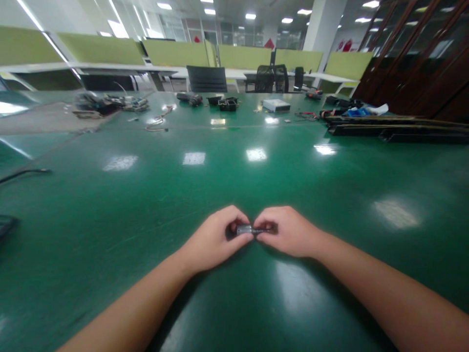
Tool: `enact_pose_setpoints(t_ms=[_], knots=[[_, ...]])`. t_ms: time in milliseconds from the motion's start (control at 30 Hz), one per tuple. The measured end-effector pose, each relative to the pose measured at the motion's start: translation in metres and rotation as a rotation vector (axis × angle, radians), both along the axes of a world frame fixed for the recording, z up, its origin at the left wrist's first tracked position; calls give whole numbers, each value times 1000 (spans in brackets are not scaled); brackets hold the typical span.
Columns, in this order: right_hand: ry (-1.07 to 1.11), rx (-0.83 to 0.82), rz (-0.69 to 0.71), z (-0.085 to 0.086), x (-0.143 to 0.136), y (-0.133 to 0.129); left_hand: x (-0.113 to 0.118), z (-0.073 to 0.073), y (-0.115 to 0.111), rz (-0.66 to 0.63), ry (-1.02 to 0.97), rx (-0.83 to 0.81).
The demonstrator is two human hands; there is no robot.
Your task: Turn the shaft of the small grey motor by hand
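Just above the green tabletop [146,195], near its front middle, is a small grey metal cylinder [244,229] with a thin dark shaft [259,230] running out to the right. My left hand [220,234] is closed around the cylinder, thumb below and fingers above. My right hand [287,231] pinches the thin shaft, its fingertips close beside the left ones. The far end of the shaft is partly hidden inside the right hand, so its shape cannot be made out.
Cables and parts [110,103] lie at the back left, black parts [227,103] and a white box [276,105] at the back middle. Long black strips [395,129] lie at the back right. A dark cable [25,172] reaches in at the left edge. Chairs [207,79] stand beyond.
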State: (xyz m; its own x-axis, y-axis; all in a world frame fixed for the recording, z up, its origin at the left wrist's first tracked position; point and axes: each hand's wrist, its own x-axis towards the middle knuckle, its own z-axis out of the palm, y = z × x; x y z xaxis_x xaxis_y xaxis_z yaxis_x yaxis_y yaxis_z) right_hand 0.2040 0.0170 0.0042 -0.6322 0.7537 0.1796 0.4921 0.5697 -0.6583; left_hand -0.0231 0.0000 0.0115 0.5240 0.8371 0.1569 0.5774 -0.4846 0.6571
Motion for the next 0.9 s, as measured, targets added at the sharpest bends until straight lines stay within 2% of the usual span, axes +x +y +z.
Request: enact_pose_setpoints(t_ms=[233, 433, 900], knots=[[-31, 77, 69, 2, 0, -2, 0, -2, -1, 16, -4, -12], [-34, 82, 29, 1, -1, -3, 1, -1, -1, 28, 3, 5], [-25, 133, 65, -2, 0, 0, 2, -2, 0, 15, 35, 26]])
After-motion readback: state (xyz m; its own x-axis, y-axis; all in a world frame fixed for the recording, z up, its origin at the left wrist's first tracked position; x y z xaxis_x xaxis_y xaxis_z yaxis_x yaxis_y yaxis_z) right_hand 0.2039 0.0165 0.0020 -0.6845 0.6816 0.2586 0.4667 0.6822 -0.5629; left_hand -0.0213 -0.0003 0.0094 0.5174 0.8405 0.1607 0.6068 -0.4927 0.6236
